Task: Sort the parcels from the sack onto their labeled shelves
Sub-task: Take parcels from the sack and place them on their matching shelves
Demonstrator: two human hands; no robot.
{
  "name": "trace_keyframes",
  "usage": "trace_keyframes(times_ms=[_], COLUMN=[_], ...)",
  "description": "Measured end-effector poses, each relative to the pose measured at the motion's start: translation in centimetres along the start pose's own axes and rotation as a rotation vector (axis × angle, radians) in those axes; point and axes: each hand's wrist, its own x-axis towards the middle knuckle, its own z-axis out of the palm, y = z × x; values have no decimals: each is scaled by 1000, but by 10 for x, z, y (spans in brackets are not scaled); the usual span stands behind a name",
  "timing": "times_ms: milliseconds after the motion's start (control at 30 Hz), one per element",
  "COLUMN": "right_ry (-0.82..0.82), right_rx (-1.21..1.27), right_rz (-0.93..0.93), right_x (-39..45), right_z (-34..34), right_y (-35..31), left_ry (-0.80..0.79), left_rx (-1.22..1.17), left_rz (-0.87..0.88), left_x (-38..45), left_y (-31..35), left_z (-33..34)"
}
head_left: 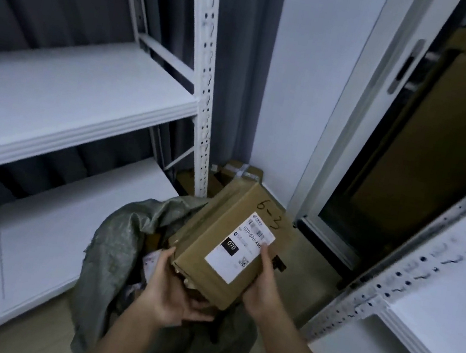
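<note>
White metal shelving (79, 95) fills the left of frame: smooth flat boards, perforated upright post. Second white rack (440, 272) at right edge, same punched steel. Pale wall and white door frame (357, 104) centre top, dark glass door at upper right. Beige floor (300, 280) below. Grey-green woven sack (121, 244), crinkled and slumped open, sits on the floor at lower centre. Taped brown box (238, 171) in the corner behind it. I'm holding a cardboard parcel (215, 235) over the sack mouth, rectangular, matte brown, "6-3" handwritten on top, white shipping label (240, 247) with a black "070" patch. My left hand (171, 295) cups its near end from beneath, fingers curled under. My right hand (261, 283) grips the right side, thumb on the label.
</note>
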Motion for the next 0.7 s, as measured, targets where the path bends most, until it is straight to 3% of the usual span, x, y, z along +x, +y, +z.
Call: trace_keyframes(times_ms=[100, 233, 333, 467, 700], right_ry=[-29, 20, 55, 105, 212], right_rx=[29, -9, -111, -277, -242], right_rz=[-37, -77, -71, -105, -272], right_x=[-32, -68, -94, -127, -203], right_z=[-10, -29, -37, -43, -76], right_y=[-16, -32, -34, -25, 9], left_ry=[116, 319, 320, 229, 51], left_rx=[128, 362, 621, 847, 964], left_rz=[88, 363, 546, 552, 407], left_x=[-14, -33, -50, -72, -100], left_y=[-20, -35, -45, -68, -124], left_z=[33, 58, 75, 92, 91])
